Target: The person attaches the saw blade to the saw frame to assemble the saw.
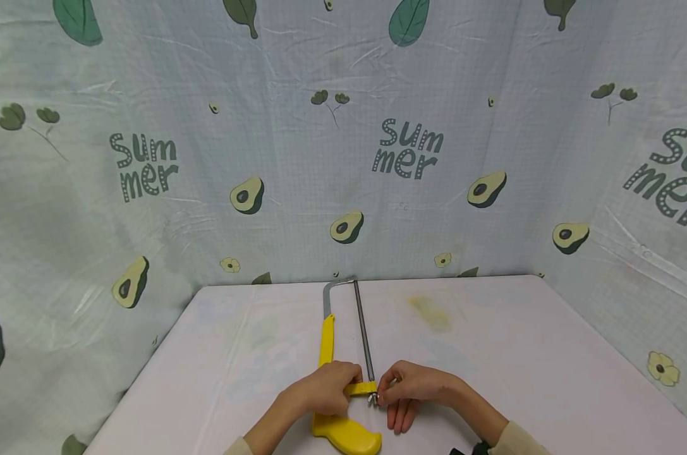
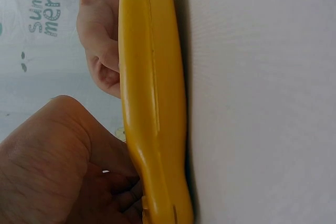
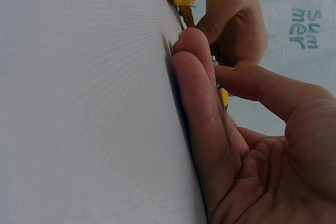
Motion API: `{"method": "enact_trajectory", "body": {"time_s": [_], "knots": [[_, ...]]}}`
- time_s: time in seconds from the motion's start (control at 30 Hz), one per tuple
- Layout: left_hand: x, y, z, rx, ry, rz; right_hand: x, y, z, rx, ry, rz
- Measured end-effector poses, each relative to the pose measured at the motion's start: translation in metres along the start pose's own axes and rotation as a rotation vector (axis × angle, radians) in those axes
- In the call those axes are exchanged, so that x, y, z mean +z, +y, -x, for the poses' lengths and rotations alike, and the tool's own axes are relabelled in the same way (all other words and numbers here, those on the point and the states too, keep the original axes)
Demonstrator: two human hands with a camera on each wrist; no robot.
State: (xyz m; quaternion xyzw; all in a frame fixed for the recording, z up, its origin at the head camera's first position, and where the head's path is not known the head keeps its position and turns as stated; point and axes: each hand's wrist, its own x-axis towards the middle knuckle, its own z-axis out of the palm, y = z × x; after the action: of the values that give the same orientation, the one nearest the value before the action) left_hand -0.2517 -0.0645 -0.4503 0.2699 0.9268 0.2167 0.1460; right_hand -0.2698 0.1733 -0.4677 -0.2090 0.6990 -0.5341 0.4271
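A hacksaw with a yellow handle (image 1: pixel 349 435) lies on the white table, its grey frame bending over at the far end. My left hand (image 1: pixel 330 387) grips the yellow part of the saw near the front crosspiece (image 1: pixel 361 388). At the end of that crosspiece sits a small metal wing nut (image 1: pixel 373 399). My right hand (image 1: pixel 414 384) pinches at the wing nut with thumb and index finger, while its lower fingers (image 3: pixel 202 108) extend along the tabletop. In the left wrist view the handle (image 2: pixel 152 77) hides part of the right hand (image 2: pixel 100 30).
The metal rod or blade (image 1: pixel 363 328) of the saw runs away from me toward the back of the table (image 1: pixel 252 366). A pale curtain (image 1: pixel 297 145) printed with avocados and leaves hangs behind and along the sides. Something small and black (image 1: pixel 481 448) shows by the right wrist.
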Motion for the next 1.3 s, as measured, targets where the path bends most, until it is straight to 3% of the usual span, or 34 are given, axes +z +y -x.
{"method": "enact_trajectory", "body": {"time_s": [1.3], "knots": [[-0.0015,-0.0017,-0.0014,0.012,0.003,-0.013,0.0005,0.0001,-0.0022,-0.007,0.011,-0.004]]}}
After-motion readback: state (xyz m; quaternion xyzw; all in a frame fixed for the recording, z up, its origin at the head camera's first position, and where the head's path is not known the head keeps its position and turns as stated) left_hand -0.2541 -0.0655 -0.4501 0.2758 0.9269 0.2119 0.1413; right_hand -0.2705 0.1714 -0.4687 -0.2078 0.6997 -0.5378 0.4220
